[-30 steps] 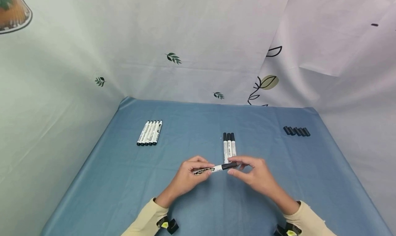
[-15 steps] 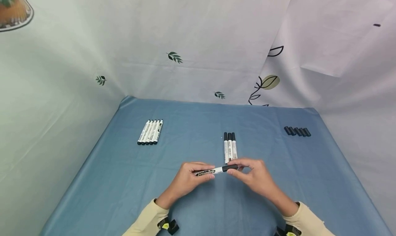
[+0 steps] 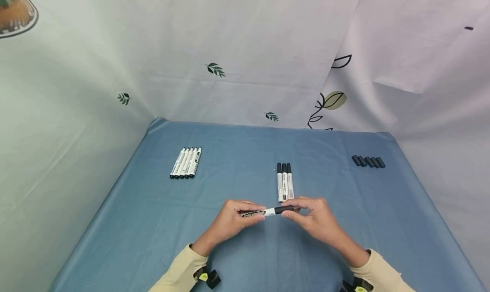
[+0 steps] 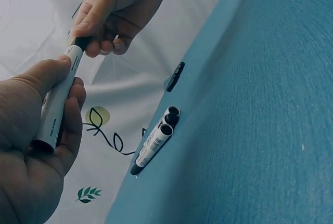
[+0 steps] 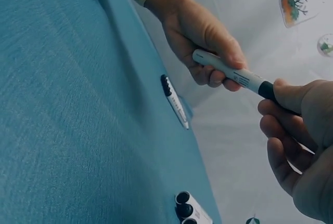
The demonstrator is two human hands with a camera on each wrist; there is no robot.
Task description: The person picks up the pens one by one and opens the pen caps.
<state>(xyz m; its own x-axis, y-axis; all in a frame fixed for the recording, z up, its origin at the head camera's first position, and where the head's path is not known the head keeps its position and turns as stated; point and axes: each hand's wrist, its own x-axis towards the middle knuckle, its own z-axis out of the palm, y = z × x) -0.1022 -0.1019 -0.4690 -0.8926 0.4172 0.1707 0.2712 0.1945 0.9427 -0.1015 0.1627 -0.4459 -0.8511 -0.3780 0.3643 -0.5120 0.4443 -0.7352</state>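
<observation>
Between my two hands a white whiteboard marker (image 3: 270, 212) lies almost level, close in front of three capped markers (image 3: 285, 188). My left hand (image 3: 229, 222) grips its white barrel, thumb on one side and fingers on the other. The thumb and fingers of my right hand (image 3: 315, 217) pinch the black cap (image 3: 284, 209), which sits against the barrel. In the left wrist view, the barrel's rear end (image 4: 44, 146) shows below my left thumb. The right wrist view has the cap (image 5: 267, 90) partly hidden behind my right thumb.
A blue cloth (image 3: 237, 156) covers the table. Several white markers with bare tips (image 3: 185, 163) lie side by side at the back left. At the back right, several loose black caps (image 3: 368, 161) form a row. Pale patterned curtains (image 3: 245, 49) stand around the table.
The marker has turned about its length, so its printed lettering faces differently, and it lies more level. Both hands stay in nearly the same place, still holding barrel and cap.
</observation>
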